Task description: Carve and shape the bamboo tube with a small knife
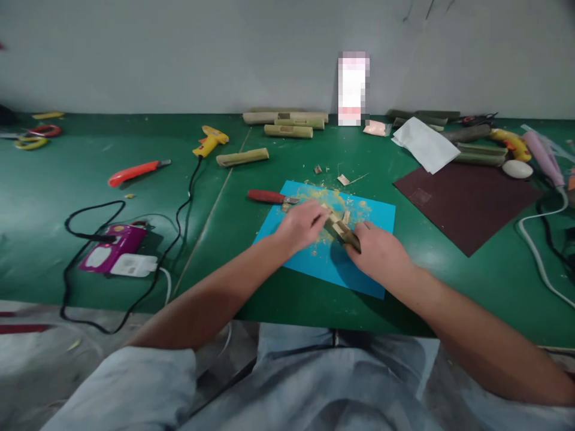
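Counter [215, 239] carries one brown sheet [471, 209] and one blue sheet [323, 270]. Over the blue, fingers of the right hand [381, 248] grip one bamboo piece [340, 228]; whether the left hand [302, 224], curled at its far end, also grips, I cannot tell. One small packet [375, 127] contains something pink.

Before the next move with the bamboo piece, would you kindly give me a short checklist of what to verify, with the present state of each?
1. Right hand gripping the bamboo piece: ok.
2. Left hand firmly gripping its other end: cannot tell; the fingers hide the contact.
3. Blue sheet beneath the bamboo piece: ok.
4. Blue sheet free of shavings: not ok; they are scattered over it.
5. Red-handled tool well away from the hands: not ok; its metal end points toward the left hand, close by.
6. Yellow glue gun switched off: cannot tell.
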Demonstrator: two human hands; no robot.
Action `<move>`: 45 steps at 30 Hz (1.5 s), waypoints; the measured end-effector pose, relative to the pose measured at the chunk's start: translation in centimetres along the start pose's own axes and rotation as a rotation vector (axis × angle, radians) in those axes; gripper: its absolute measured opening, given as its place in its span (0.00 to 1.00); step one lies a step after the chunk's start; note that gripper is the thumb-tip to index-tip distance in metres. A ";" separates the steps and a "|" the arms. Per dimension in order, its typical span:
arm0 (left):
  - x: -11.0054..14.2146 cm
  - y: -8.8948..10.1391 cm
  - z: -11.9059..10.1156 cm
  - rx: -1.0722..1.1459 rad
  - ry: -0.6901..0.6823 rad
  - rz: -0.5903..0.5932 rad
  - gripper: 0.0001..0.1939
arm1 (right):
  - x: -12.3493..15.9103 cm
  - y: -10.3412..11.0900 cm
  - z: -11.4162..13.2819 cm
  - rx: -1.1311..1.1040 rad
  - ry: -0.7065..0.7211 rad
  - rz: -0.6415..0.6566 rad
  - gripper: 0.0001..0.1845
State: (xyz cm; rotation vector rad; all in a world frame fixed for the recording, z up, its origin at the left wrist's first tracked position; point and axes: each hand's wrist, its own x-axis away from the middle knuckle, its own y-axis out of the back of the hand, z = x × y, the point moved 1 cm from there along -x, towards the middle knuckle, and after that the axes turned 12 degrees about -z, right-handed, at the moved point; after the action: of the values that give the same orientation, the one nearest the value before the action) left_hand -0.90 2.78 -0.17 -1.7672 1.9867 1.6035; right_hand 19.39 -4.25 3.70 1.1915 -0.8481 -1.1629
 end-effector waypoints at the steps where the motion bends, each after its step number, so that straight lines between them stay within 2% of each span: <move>1: 0.0 0.0 0.1 0.007 -0.004 0.022 0.12 | 0.0 0.0 0.0 0.001 0.003 0.002 0.10; 6: -0.1 0.3 0.4 -0.030 0.030 -0.029 0.13 | -0.1 0.0 0.0 0.000 -0.008 0.000 0.10; 9: -0.1 0.2 0.5 -0.003 0.013 0.011 0.11 | -0.1 -0.1 0.0 -0.004 -0.001 -0.001 0.10; 11: -0.2 0.2 0.7 0.000 0.009 -0.003 0.10 | 0.0 -0.1 0.0 -0.007 -0.003 -0.012 0.10; 14: -0.5 0.7 1.2 -0.005 0.042 -0.093 0.09 | 0.0 -0.1 0.1 -0.010 -0.007 -0.020 0.10; 17: -0.8 1.5 1.7 0.010 0.124 -0.232 0.09 | -0.1 0.1 0.1 0.006 0.006 -0.012 0.11; 20: -1.0 2.3 1.9 0.017 0.182 -0.314 0.08 | -0.1 0.4 -0.3 0.058 0.049 -0.058 0.11; 24: -1.0 2.5 2.0 0.034 0.231 -0.278 0.08 | -0.3 0.7 -1.4 0.134 0.123 -0.213 0.11; 27: -0.9 2.4 1.7 0.067 0.220 -0.239 0.08 | -0.5 0.8 -2.3 0.138 0.131 -0.276 0.12; 31: -0.9 2.3 1.1 0.124 0.211 -0.167 0.08 | -0.8 0.6 -3.0 0.139 0.129 -0.254 0.11; 36: -0.9 2.4 1.1 0.118 0.291 -0.129 0.09 | -0.9 0.5 -2.9 0.126 0.122 -0.173 0.14; 38: -0.9 2.4 1.3 0.116 0.306 -0.121 0.09 | -0.8 0.7 -2.8 0.107 0.106 -0.163 0.17; 45: -1.1 2.9 2.2 0.055 0.358 -0.144 0.10 | -0.8 0.7 -2.8 0.080 0.058 -0.121 0.41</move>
State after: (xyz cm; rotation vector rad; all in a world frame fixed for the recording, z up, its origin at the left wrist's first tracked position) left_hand -3.88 4.49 1.32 -2.2467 1.9522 1.2488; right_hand 21.98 -2.83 3.88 1.3520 -0.7937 -1.1948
